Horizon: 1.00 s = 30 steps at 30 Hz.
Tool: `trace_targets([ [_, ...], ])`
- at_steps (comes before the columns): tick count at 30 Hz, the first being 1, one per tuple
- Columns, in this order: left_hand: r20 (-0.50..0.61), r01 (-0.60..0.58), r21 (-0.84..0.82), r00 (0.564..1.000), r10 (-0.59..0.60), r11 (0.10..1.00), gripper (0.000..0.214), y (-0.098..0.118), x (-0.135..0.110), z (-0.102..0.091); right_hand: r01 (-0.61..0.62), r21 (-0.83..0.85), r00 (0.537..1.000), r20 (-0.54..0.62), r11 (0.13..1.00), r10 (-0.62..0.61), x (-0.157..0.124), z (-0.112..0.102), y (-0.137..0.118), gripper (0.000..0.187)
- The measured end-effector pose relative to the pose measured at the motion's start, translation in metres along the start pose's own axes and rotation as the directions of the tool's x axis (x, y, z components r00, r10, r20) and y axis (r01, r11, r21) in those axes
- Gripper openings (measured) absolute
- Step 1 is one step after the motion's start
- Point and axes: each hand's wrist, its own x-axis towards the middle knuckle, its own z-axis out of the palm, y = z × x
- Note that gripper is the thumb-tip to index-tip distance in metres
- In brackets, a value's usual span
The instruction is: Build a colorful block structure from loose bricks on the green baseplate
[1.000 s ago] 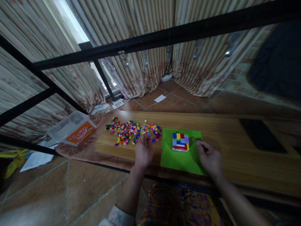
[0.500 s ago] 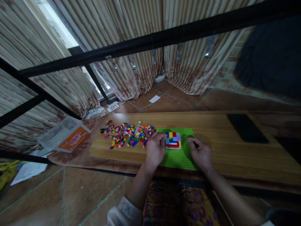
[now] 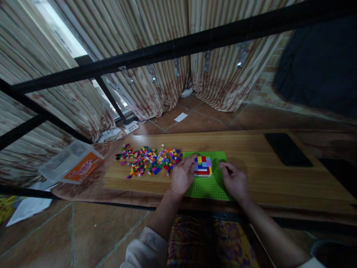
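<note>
A low build of toy bricks [image 3: 204, 167] in red, yellow, blue, white and lilac sits on a green baseplate [image 3: 208, 190]. My left hand [image 3: 182, 176] is at the left edge of the build, with its fingers bent together and the tips against or just over the bricks. Whatever those fingers may hold is hidden. Over the right part of the baseplate, my right hand [image 3: 235, 180] is closed in a pinch, apart from the build. Anything between its thumb and finger is too small to make out.
Loose bricks [image 3: 143, 158] lie scattered left of the baseplate on a wooden board [image 3: 251, 149]. A clear plastic box [image 3: 60, 158] with an orange label stands at the far left. A dark phone-like slab [image 3: 288, 149] lies to the right. A black rail [image 3: 156, 52] crosses behind.
The view has shifted slightly. My left index finger is now more stretched out over the build's left edge. My right hand stays pinched in nearly the same place.
</note>
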Motion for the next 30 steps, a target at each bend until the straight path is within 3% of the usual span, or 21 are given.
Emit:
trace_targets([
  [12,-0.02,-0.025,-0.011,0.999,0.025,1.0,0.04,-0.0028,-0.0002,0.0009,0.01,-0.014,1.0,-0.004,1.0,-0.01,-0.0003,-0.0005,-0.0008,0.033],
  [17,-0.008,-0.076,0.089,0.997,0.077,0.993,0.037,-0.0035,-0.0011,0.0007,0.006,-0.014,1.0,0.001,1.0,-0.006,-0.0002,0.0,0.0006,0.034],
  [26,0.107,-0.217,0.286,0.975,0.194,0.933,0.039,-0.005,-0.0035,-0.0025,0.013,-0.039,1.0,-0.004,0.999,-0.013,-0.0009,-0.0003,-0.0004,0.035],
  [30,0.217,-0.325,0.373,0.941,0.259,0.869,0.044,0.001,-0.002,-0.0071,0.017,-0.051,1.0,0.002,0.999,-0.017,-0.0011,-0.0009,-0.0022,0.035],
])
